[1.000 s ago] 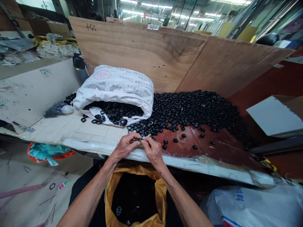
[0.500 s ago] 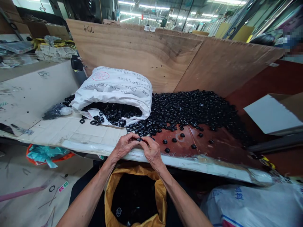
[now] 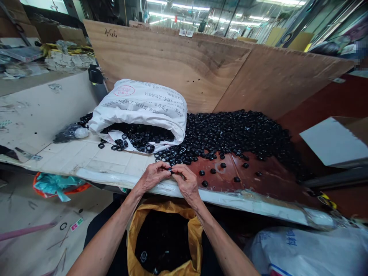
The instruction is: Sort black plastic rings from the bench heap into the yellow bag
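My left hand and my right hand meet over the table's front edge. Their fingertips pinch one small black plastic part between them, mostly covered by the fingers. Just beyond lie loose black rings, spilling from the mouth of a white woven sack lying on its side. To the right spreads a large heap of small black caps, with several strays on the reddish-brown board. Below my hands a yellow bag stands with its mouth wide, dark contents inside.
A plywood board walls off the table's back. A white carton sits at the right. The table's front edge is wrapped in white. A pale sack stands at lower right, and an orange-rimmed container at lower left.
The view has shifted slightly. My hands stay together at the table edge, and the fingers of my right hand have turned a little around the small black plastic part.
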{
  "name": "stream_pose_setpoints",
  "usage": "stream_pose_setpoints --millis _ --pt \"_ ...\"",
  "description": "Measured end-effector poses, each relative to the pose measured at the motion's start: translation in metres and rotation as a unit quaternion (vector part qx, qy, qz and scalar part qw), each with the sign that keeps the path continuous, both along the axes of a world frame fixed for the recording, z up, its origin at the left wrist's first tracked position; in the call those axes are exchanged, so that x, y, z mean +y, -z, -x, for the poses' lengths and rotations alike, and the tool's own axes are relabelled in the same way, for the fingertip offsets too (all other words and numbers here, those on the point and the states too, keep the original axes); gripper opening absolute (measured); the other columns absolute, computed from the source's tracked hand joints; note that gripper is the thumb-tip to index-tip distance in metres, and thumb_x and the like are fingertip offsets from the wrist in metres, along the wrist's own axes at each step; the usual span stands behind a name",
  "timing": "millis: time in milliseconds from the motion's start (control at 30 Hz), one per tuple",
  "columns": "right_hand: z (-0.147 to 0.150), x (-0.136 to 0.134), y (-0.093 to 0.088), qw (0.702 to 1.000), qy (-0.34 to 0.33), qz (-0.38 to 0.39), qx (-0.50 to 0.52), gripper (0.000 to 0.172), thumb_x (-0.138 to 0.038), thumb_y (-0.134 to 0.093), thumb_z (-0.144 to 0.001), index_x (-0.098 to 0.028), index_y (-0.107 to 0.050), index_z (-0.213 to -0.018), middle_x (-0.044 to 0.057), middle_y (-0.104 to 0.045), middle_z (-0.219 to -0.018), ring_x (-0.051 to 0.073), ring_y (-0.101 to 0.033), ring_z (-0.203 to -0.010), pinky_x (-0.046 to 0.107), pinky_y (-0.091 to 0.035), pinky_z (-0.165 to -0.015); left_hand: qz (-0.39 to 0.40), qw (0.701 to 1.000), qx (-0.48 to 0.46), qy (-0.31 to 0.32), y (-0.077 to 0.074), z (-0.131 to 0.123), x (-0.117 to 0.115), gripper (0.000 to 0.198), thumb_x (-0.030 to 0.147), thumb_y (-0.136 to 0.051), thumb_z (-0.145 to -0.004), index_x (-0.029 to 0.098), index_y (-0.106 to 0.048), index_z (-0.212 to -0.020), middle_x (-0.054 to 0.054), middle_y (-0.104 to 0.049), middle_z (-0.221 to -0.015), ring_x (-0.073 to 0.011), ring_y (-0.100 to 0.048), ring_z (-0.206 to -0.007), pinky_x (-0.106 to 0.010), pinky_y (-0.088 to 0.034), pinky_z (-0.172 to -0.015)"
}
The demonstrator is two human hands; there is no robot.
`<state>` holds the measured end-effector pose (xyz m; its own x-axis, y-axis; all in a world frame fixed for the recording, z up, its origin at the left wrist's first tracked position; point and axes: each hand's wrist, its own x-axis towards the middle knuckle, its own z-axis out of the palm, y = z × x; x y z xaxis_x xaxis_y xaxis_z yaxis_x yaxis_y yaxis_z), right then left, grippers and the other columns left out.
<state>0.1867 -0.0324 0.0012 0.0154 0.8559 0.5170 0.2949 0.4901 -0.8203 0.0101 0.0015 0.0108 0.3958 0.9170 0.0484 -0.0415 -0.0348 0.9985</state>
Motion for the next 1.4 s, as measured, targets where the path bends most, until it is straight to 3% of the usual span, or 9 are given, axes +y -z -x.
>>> stream_pose_setpoints --millis 100,300,500,700,833,1000,1100,1233,1400 --pt "0.001 -0.001 0.002 1.0 0.017 0.009 -0.006 0.012 -0.018 -0.061 -0.086 -0.021 -0.07 -0.094 0.006 -0.072 -0.097 0.021 -0.068 -0.093 0.035 -0.055 -0.087 0.025 1.0 -0.003 0.012 0.002 0.001 0.001 0.023 0.03 -0.074 -0.08 0.014 -0.069 -0.097 -0.003 -0.069 -0.089 -0.0153 -0.065 -0.078 -0.029 -0.054 -0.076" --pt "0.006 -0.001 0.007 0.994 0.088 0.056 -0.038 0.027 -0.035 -0.062 -0.091 -0.018 -0.066 -0.112 0.003 -0.071 -0.08 0.017 -0.066 -0.069 0.027 -0.054 -0.068 -0.094 0.995 0.016 0.0 0.001 0.001 -0.001 0.021 0.029 -0.073 -0.084 0.015 -0.069 -0.098 -0.005 -0.068 -0.096 -0.0165 -0.062 -0.088 -0.029 -0.05 -0.084" --pt "0.007 -0.005 0.006 0.992 0.071 0.077 -0.072 0.03 -0.036 -0.051 -0.099 -0.016 -0.065 -0.117 0.001 -0.067 -0.071 0.015 -0.062 -0.06 0.024 -0.048 -0.06 -0.105 0.994 0.009 -0.001 -0.002 0.001 -0.003 0.017 0.026 -0.071 -0.085 0.015 -0.069 -0.098 -0.005 -0.068 -0.096 -0.0171 -0.063 -0.089 -0.029 -0.051 -0.084" --pt "0.007 -0.01 -0.003 0.987 0.064 0.059 -0.135 0.04 -0.037 -0.055 -0.097 -0.019 -0.061 -0.061 -0.003 -0.048 -0.052 0.011 -0.043 -0.049 0.024 -0.038 -0.054 -0.098 0.994 -0.002 -0.045 0.002 0.002 -0.002 0.021 0.03 -0.071 -0.084 0.015 -0.069 -0.099 -0.005 -0.068 -0.094 -0.017 -0.063 -0.087 -0.029 -0.051 -0.081" --pt "0.007 -0.012 -0.007 0.994 0.059 0.046 -0.079 0.019 -0.036 -0.064 -0.09 -0.018 -0.069 -0.085 0.001 -0.062 -0.073 0.013 -0.051 -0.058 0.025 -0.042 -0.057 -0.084 0.995 -0.015 -0.052 0.002 0.001 -0.002 0.022 0.029 -0.072 -0.082 0.015 -0.068 -0.099 -0.005 -0.068 -0.094 -0.0166 -0.063 -0.087 -0.028 -0.051 -0.08" --pt "0.006 -0.01 -0.011 0.995 0.052 0.045 -0.075 0.02 -0.031 -0.063 -0.09 -0.019 -0.067 -0.074 -0.001 -0.057 -0.065 0.014 -0.051 -0.057 0.026 -0.043 -0.057 -0.079 0.996 -0.014 -0.045 0.0 0.003 -0.002 0.021 0.028 -0.073 -0.082 0.015 -0.069 -0.098 -0.005 -0.068 -0.093 -0.0168 -0.063 -0.087 -0.029 -0.051 -0.083" --pt "0.006 -0.011 -0.011 0.997 0.046 0.026 -0.048 0.013 -0.029 -0.061 -0.09 -0.019 -0.07 -0.092 0.004 -0.067 -0.081 0.018 -0.061 -0.071 0.028 -0.05 -0.066 -0.074 0.997 -0.022 -0.004 -0.004 0.004 -0.003 0.02 0.029 -0.072 -0.084 0.015 -0.069 -0.097 -0.005 -0.068 -0.094 -0.0172 -0.064 -0.088 -0.03 -0.052 -0.084" --pt "0.009 -0.024 -0.007 0.994 0.032 0.105 -0.002 0.017 -0.035 -0.06 -0.091 -0.019 -0.067 -0.094 0.003 -0.067 -0.077 0.016 -0.061 -0.061 0.027 -0.049 -0.058 -0.087 0.996 0.006 0.011 -0.008 0.003 -0.018 0.015 0.026 -0.069 -0.086 0.015 -0.067 -0.096 -0.004 -0.068 -0.092 -0.0173 -0.065 -0.085 -0.029 -0.053 -0.08" --pt "0.024 -0.055 -0.008 0.948 0.033 0.299 0.106 0.038 -0.051 -0.056 -0.091 -0.02 -0.057 -0.07 -0.005 -0.048 -0.047 0.011 -0.041 -0.038 0.022 -0.031 -0.039 -0.259 0.961 0.096 -0.031 0.005 0.005 -0.058 0.019 0.014 -0.056 -0.093 0.021 -0.068 -0.106 -0.007 -0.07 -0.107 -0.0204 -0.066 -0.104 -0.034 -0.052 -0.094"
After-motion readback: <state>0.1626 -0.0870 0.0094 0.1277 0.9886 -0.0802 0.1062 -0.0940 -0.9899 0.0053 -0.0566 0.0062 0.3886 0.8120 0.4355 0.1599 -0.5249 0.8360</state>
